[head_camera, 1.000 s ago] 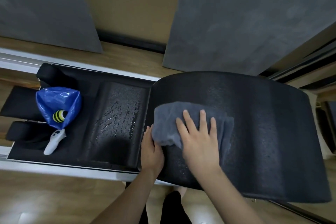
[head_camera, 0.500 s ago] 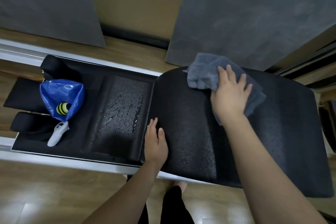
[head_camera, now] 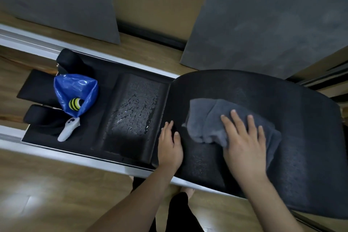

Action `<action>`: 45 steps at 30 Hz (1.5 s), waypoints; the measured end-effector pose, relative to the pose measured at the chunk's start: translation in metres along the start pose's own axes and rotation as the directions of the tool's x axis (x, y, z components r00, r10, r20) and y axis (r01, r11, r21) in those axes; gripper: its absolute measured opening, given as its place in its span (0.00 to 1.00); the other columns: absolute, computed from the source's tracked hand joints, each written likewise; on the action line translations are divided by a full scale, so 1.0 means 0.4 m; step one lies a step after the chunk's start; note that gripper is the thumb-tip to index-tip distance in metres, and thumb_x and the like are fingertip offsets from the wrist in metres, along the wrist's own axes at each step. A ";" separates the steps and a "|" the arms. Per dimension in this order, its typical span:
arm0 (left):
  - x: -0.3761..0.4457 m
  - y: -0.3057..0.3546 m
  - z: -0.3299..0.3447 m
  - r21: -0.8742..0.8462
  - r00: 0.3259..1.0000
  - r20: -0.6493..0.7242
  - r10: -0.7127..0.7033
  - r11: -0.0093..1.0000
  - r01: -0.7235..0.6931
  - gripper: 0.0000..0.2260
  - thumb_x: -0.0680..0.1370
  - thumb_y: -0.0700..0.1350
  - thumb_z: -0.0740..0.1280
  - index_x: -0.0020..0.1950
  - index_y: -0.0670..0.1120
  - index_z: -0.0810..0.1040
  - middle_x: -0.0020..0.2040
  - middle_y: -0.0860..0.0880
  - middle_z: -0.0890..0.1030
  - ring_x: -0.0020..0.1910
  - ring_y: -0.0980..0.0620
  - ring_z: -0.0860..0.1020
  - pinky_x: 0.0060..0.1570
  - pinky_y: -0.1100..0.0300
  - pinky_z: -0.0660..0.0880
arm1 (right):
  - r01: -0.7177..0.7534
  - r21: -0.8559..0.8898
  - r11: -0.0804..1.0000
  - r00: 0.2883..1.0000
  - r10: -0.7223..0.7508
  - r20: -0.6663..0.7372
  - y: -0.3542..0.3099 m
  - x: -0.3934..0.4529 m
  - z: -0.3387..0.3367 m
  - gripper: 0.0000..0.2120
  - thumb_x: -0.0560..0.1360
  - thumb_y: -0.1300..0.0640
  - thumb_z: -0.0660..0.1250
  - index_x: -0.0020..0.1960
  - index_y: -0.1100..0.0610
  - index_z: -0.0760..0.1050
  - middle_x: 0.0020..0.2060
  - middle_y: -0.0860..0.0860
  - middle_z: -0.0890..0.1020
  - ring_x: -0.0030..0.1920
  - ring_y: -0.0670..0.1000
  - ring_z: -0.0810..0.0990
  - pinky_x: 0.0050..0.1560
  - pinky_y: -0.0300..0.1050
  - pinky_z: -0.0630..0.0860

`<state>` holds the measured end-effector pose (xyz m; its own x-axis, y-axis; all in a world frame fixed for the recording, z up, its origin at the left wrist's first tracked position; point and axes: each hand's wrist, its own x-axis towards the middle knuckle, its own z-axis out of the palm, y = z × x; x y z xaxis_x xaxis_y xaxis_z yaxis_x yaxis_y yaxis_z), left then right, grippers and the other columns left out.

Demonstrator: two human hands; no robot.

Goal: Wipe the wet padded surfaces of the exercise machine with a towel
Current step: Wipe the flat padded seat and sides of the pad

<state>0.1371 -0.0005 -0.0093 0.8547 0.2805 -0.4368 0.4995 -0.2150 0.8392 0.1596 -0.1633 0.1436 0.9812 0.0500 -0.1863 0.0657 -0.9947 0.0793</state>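
We look first at the grey towel [head_camera: 211,120]. It lies bunched on the large curved pad [head_camera: 282,90] of the exercise machine, on the near-left part of it, and it is soft and light, so it folds and drags easily under the palm. We judge that it needs no pinch at all: a flat palm on its middle, with some weight, is the good way to hold it, because a loose corner will only trail behind. The pad under it looks firm and a little slippery where small drops sit, so the cloth should glide well.

Our right hand [head_camera: 244,141] presses on the towel with the fingers [head_camera: 235,118] straight and spread; it grips nothing. Our left hand [head_camera: 169,147] rests flat on the left edge of the same pad, its fingers straight too, we think to steady us, though the edge itself is dark and hard to read.

Half a second ago the right hand and the towel were at the far edge of the pad; now they are back near us, close to the left hand, which has hardly moved.

Left of the curved pad, the lower flat pad [head_camera: 135,111] carries many shining drops and seems not yet wiped. Further left lie a blue bag [head_camera: 75,90], a yellow and black striped ball [head_camera: 74,104] and a white controller [head_camera: 68,132].
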 end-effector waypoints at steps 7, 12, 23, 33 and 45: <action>-0.009 -0.001 -0.003 -0.027 1.000 -0.017 0.007 1.000 -0.007 0.20 0.83 0.47 0.58 0.76 0.54 0.66 0.78 0.54 0.64 0.77 0.56 0.58 0.77 0.56 0.54 | -0.096 -0.077 0.992 0.995 0.097 0.001 -0.069 0.282 -0.015 0.29 0.78 0.59 0.61 0.77 0.49 0.58 0.79 0.53 0.58 0.76 0.70 0.53 0.73 0.71 0.51; -0.010 0.003 -0.002 -0.067 0.999 -0.039 -0.038 0.997 0.035 0.20 0.83 0.47 0.58 0.76 0.50 0.65 0.76 0.52 0.66 0.76 0.54 0.61 0.75 0.56 0.57 | 0.223 -0.240 0.945 0.973 -0.202 0.108 -0.188 0.259 0.032 0.26 0.79 0.55 0.59 0.77 0.50 0.60 0.78 0.53 0.59 0.76 0.69 0.54 0.72 0.71 0.52; -0.021 0.014 -0.012 -0.019 0.988 -0.139 -0.071 0.997 0.069 0.14 0.80 0.48 0.58 0.65 0.49 0.72 0.65 0.51 0.75 0.66 0.51 0.71 0.66 0.53 0.68 | 0.274 -0.214 0.938 0.962 -0.266 0.066 -0.098 0.140 0.024 0.25 0.74 0.63 0.62 0.71 0.56 0.71 0.71 0.57 0.72 0.70 0.70 0.67 0.67 0.70 0.63; -0.004 -0.005 -0.007 -0.202 0.960 -0.184 -0.210 0.964 0.173 0.11 0.82 0.45 0.57 0.60 0.49 0.77 0.60 0.54 0.77 0.63 0.55 0.72 0.65 0.59 0.66 | 0.461 -0.413 0.786 0.875 -0.326 0.357 -0.360 0.355 0.110 0.25 0.81 0.55 0.55 0.77 0.53 0.57 0.77 0.53 0.62 0.77 0.68 0.52 0.73 0.69 0.51; 0.001 -0.010 -0.018 -0.221 0.936 -0.243 -0.255 0.954 0.203 0.02 0.81 0.46 0.60 0.52 0.50 0.71 0.53 0.54 0.73 0.54 0.56 0.72 0.55 0.61 0.68 | 0.468 -0.405 0.786 0.872 -0.335 0.356 -0.284 0.322 0.071 0.24 0.78 0.56 0.59 0.74 0.51 0.62 0.74 0.52 0.67 0.76 0.63 0.58 0.74 0.63 0.55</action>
<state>0.1347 0.0072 -0.0105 0.6379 0.5450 -0.5441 0.6185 0.0584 0.7836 0.2732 -0.0464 0.0830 0.7691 0.3452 -0.5378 0.5838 -0.7220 0.3715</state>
